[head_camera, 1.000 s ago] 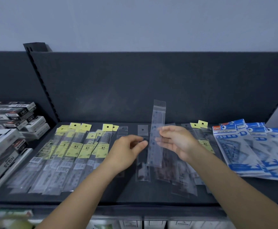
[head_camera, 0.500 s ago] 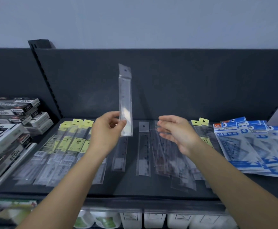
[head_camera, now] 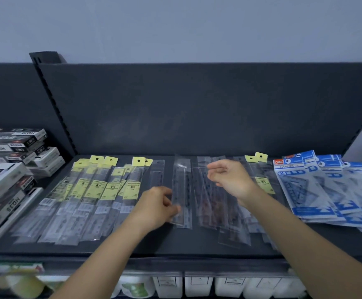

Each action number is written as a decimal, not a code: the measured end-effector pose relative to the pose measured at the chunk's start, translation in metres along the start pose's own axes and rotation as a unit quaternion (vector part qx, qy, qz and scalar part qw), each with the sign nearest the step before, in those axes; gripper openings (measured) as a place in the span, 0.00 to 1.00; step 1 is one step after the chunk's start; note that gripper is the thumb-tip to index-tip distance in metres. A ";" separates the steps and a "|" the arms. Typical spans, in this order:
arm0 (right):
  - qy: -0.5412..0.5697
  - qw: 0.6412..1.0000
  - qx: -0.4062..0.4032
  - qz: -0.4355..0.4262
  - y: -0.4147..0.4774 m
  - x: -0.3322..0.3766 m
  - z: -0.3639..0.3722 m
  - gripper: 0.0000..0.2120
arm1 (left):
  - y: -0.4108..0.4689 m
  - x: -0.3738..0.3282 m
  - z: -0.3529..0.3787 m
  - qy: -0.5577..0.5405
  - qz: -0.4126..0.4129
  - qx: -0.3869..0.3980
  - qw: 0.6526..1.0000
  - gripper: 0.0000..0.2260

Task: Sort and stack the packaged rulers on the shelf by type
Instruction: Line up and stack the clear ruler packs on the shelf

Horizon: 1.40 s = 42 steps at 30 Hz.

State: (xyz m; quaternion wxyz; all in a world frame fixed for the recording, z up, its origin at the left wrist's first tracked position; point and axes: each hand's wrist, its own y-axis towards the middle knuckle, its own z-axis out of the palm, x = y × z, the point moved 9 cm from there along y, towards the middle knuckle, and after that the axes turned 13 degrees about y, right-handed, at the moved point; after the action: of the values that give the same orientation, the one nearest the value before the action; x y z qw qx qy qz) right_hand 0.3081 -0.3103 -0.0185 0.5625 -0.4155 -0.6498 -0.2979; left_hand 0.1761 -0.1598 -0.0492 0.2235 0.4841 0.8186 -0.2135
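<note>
At mid-frame on the dark shelf (head_camera: 186, 242), the left hand (head_camera: 156, 205) pinched the lower edge of a clear-sleeved transparent ruler (head_camera: 181, 186), probably light, stiff and slippery, best gripped edgewise, while the right hand (head_camera: 229, 180) hovered loosely curled and empty.

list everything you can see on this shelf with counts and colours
shelf: one, dark grey, across the view
yellow-label rulers: several, clear packs with yellow cards, fanned at left
clear rulers: several, transparent, loose pile in the middle
held ruler: one, clear, left of that pile
yellow-tag rulers: at least two, right of the pile
geometry sets: several, blue and white, far right
boxes: many, black and white, stacked far left
bins: a row, white, below
left hand: pinches the held ruler
right hand: open, above the clear rulers
</note>
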 end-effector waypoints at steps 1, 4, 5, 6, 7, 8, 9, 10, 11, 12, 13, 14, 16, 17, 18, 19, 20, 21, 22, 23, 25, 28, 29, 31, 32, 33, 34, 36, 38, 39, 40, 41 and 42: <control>-0.021 1.000 0.001 -0.004 0.000 -0.001 -0.001 0.09 | 0.000 0.001 0.002 0.005 0.000 0.004 1.000 0.27; -0.076 0.997 0.003 -0.022 -0.001 0.000 -0.003 0.12 | -0.001 -0.002 0.002 0.077 0.013 0.000 0.997 0.29; -0.097 0.995 0.004 -0.029 -0.001 0.001 -0.004 0.13 | -0.002 -0.005 0.000 0.119 0.021 -0.008 0.993 0.28; -0.118 0.992 0.006 -0.034 -0.002 0.002 -0.004 0.14 | -0.004 -0.008 -0.002 0.153 0.030 -0.018 0.988 0.26; -0.137 0.990 0.009 -0.038 -0.002 0.003 -0.005 0.15 | -0.004 -0.011 -0.004 0.174 0.039 -0.028 0.984 0.25; -0.155 0.987 0.011 -0.041 -0.003 0.003 -0.005 0.17 | -0.004 -0.013 -0.005 0.183 0.048 -0.037 0.981 0.24; -0.175 0.983 0.010 -0.043 -0.003 0.002 -0.006 0.18 | -0.004 -0.015 -0.005 0.181 0.062 -0.042 0.981 0.23; -0.200 0.979 0.009 -0.045 -0.003 0.001 -0.007 0.19 | -0.003 -0.018 -0.004 0.177 0.079 -0.045 0.980 0.23; -0.225 0.973 0.008 -0.047 -0.002 0.000 -0.007 0.20 | -0.002 -0.020 -0.003 0.177 0.095 -0.044 0.979 0.23; -0.248 0.968 0.009 -0.046 -0.002 -0.001 -0.006 0.22 | -0.001 -0.021 -0.002 0.183 0.110 -0.038 0.976 0.23; -0.266 0.963 0.013 -0.045 -0.002 -0.002 -0.004 0.24 | 0.001 -0.022 0.001 0.195 0.121 -0.027 0.973 0.23; -0.284 0.958 0.017 -0.041 -0.001 -0.003 -0.001 0.27 | 0.002 -0.021 0.004 0.212 0.129 -0.012 0.969 0.24; -0.323 0.946 0.027 -0.021 -0.002 -0.008 0.005 0.34 | 0.003 -0.019 0.011 0.247 0.131 0.025 0.960 0.25; -0.346 0.938 0.033 -0.009 -0.003 -0.010 0.008 0.37 | 0.003 -0.018 0.014 0.258 0.130 0.037 0.957 0.25; -0.367 0.929 0.039 0.003 -0.003 -0.014 0.011 0.39 | 0.003 -0.017 0.015 0.263 0.131 0.041 0.955 0.25; -0.383 0.923 0.044 0.013 -0.004 -0.016 0.014 0.39 | 0.003 -0.018 0.016 0.265 0.132 0.042 0.954 0.25; -0.391 0.919 0.044 0.018 -0.004 -0.018 0.015 0.38 | 0.003 -0.018 0.016 0.267 0.133 0.040 0.953 0.25; -0.393 0.919 0.040 0.019 -0.004 -0.018 0.015 0.36 | 0.003 -0.018 0.016 0.270 0.135 0.040 0.952 0.25; -0.391 0.919 0.035 0.018 -0.004 -0.018 0.015 0.33 | 0.003 -0.018 0.016 0.273 0.136 0.039 0.952 0.25; -0.387 0.921 0.032 0.018 -0.003 -0.018 0.014 0.32 | 0.004 -0.018 0.017 0.275 0.137 0.039 0.951 0.25; -0.371 0.928 0.025 0.028 -0.001 -0.019 0.011 0.29 | 0.005 -0.018 0.018 0.277 0.137 0.037 0.950 0.25; -0.358 0.933 0.016 0.035 0.000 -0.018 0.008 0.26 | 0.005 -0.020 0.020 0.278 0.139 0.037 0.950 0.25; -0.357 0.933 0.012 0.033 -0.001 -0.017 0.008 0.25 | 0.005 -0.021 0.021 0.278 0.141 0.039 0.949 0.25; -0.352 0.935 0.000 0.032 -0.002 -0.015 0.007 0.23 | 0.005 -0.022 0.022 0.279 0.145 0.040 0.948 0.25; -0.349 0.937 -0.002 0.033 -0.002 -0.015 0.007 0.21 | 0.005 -0.021 0.022 0.280 0.147 0.041 0.948 0.25; -0.348 0.937 -0.003 0.031 -0.001 -0.015 0.007 0.18 | 0.005 -0.021 0.022 0.282 0.150 0.042 0.947 0.25; -0.354 0.935 -0.005 0.027 -0.001 -0.013 0.008 0.13 | 0.005 -0.021 0.022 0.283 0.152 0.043 0.946 0.25; -0.375 0.927 -0.016 0.022 -0.003 -0.010 0.009 0.13 | 0.005 -0.020 0.022 0.279 0.155 0.044 0.947 0.24; -0.403 0.914 -0.030 0.012 -0.006 -0.005 0.011 0.17 | 0.004 -0.020 0.020 0.261 0.153 0.038 0.952 0.22; -0.417 0.908 -0.036 0.005 -0.007 -0.002 0.011 0.18 | 0.003 -0.021 0.018 0.248 0.153 0.031 0.956 0.21; -0.427 0.903 -0.042 0.001 -0.008 0.000 0.011 0.18 | 0.002 -0.023 0.015 0.235 0.155 0.018 0.959 0.21; -0.433 0.900 -0.048 -0.002 -0.009 0.002 0.010 0.18 | 0.001 -0.024 0.011 0.224 0.159 0.002 0.962 0.20; -0.433 0.900 -0.054 -0.003 -0.009 0.004 0.008 0.18 | 0.000 -0.025 0.007 0.211 0.163 -0.017 0.964 0.19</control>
State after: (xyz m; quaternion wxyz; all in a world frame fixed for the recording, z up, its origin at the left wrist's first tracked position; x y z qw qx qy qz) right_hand 0.2962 -0.3065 -0.0154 0.2019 -0.5312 -0.8133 -0.1252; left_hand 0.1884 -0.1809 -0.0403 0.0858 0.6414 0.7606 -0.0530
